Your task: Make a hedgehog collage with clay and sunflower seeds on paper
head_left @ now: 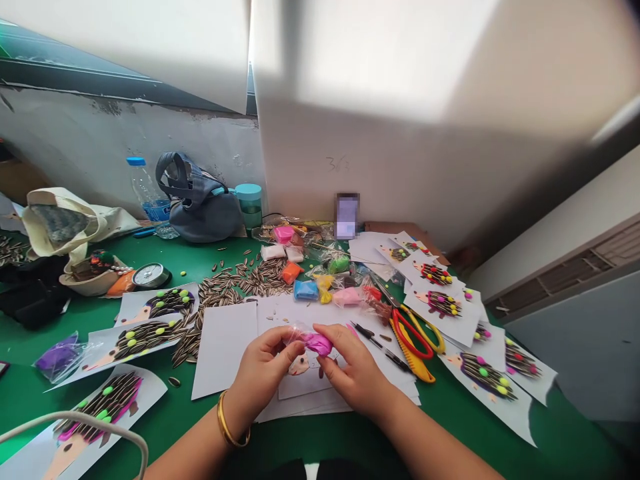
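Above the stacked white papers (335, 400), both hands meet around magenta clay (319, 342) in a clear plastic wrapper. My left hand (267, 367) pinches the wrapper at its left side, a gold bangle on that wrist. The fingers and thumb of my right hand (353, 367) close on the clay from the right. Just below the hands lies a paper with a small pale hedgehog face (299, 364), partly hidden by the fingers. A blank white sheet (225, 347) is left of my left hand.
Sunflower seeds (240, 280) are heaped behind the papers. Wrapped clay packs, including blue (306, 290), lie at centre back. Red scissors (413, 333), a yellow cutter (407, 350) and black pens (383, 347) sit right. Seed hedgehog pictures (483, 373) flank both sides. A cable (100, 420) crosses lower left.
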Demonstrator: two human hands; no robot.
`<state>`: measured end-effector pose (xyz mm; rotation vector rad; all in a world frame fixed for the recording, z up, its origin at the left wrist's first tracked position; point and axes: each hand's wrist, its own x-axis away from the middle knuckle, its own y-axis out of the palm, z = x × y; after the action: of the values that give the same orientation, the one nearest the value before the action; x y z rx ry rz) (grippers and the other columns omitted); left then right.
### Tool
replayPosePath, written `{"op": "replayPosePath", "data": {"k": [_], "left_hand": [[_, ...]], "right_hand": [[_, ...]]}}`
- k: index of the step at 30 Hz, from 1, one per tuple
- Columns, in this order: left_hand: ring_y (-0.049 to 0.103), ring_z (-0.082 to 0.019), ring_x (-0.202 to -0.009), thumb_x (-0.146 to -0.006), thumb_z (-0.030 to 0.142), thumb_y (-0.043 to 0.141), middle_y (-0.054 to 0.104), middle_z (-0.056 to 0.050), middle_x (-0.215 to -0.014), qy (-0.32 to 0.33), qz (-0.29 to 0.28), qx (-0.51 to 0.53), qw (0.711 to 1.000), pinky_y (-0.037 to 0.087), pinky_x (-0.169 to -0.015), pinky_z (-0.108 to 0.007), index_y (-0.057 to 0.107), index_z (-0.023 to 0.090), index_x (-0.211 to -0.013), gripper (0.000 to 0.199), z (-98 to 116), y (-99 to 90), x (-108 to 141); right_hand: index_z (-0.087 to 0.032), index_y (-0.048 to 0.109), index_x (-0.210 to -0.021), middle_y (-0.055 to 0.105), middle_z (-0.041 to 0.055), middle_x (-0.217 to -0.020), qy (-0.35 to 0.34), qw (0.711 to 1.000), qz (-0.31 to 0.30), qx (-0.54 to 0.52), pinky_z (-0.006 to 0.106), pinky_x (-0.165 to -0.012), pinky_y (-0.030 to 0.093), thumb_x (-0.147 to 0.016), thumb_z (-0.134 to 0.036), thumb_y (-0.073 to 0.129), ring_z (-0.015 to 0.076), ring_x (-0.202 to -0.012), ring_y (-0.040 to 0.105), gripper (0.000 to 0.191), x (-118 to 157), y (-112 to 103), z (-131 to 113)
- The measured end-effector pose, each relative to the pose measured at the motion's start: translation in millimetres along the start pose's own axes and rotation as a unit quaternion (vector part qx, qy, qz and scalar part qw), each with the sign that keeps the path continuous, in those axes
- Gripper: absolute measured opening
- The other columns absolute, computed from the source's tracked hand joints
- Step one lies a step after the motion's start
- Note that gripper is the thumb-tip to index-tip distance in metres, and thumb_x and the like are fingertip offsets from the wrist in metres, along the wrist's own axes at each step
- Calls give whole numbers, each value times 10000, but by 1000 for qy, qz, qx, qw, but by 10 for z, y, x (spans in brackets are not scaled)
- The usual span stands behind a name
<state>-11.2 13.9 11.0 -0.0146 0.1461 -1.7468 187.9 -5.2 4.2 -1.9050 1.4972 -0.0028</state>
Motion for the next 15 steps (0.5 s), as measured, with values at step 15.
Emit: {"op": "replayPosePath", "data": {"k": [15], "left_hand": [[636,-152,-749,-898,299,614,679,-31,-786,127,-45,-115,984,521,-690,-254,761,247,-942,162,-40,39,59]], "right_hand": [[-225,624,-1179,677,69,-1014,19,999,7,-24,345,-843,517,-947,-251,543,196,-948,622,247,-30,39,17]]}}
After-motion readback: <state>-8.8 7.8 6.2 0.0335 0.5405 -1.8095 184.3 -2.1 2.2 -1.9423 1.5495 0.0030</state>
